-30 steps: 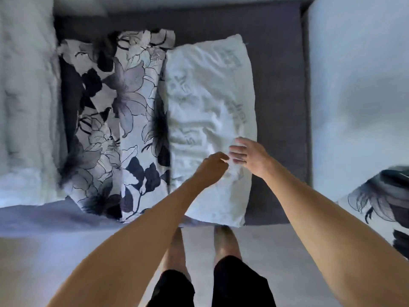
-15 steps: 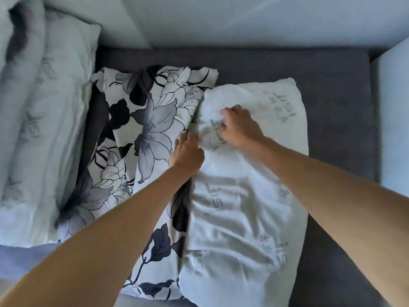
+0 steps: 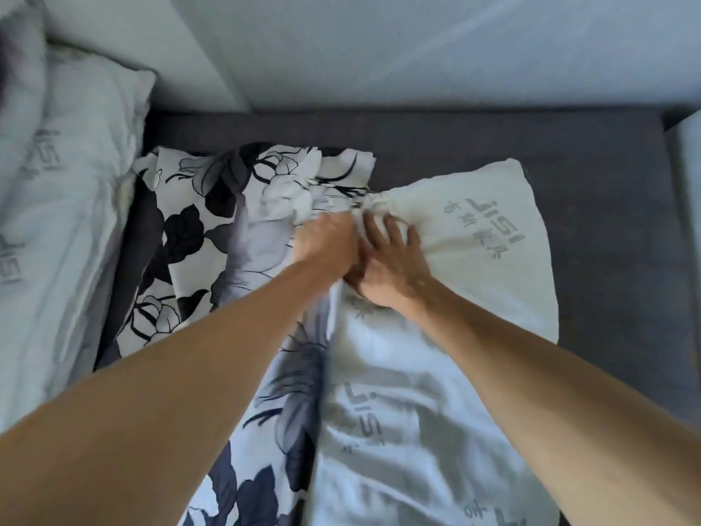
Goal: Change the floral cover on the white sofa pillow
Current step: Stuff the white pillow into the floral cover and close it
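A white pillow (image 3: 474, 260) printed with grey lettering lies lengthwise on the dark grey sofa seat (image 3: 607, 191). To its left lies the black-and-white floral cover (image 3: 197, 229), flat and rumpled. My left hand (image 3: 326, 241) grips a bunched fold of the floral cover at the pillow's far left corner. My right hand (image 3: 390, 263) presses on the pillow right beside it, fingers curled into the white fabric, which puckers under them. The two hands touch each other.
A second white pillow (image 3: 64, 222) with the same grey lettering leans at the left end of the sofa. The pale backrest (image 3: 417, 51) runs along the far side, and a pale armrest edge (image 3: 688, 153) shows at the right.
Both hands moved farther up the pillow to its far left corner and came together. The left hand has gathered floral fabric that was lying flat. The view moved closer.
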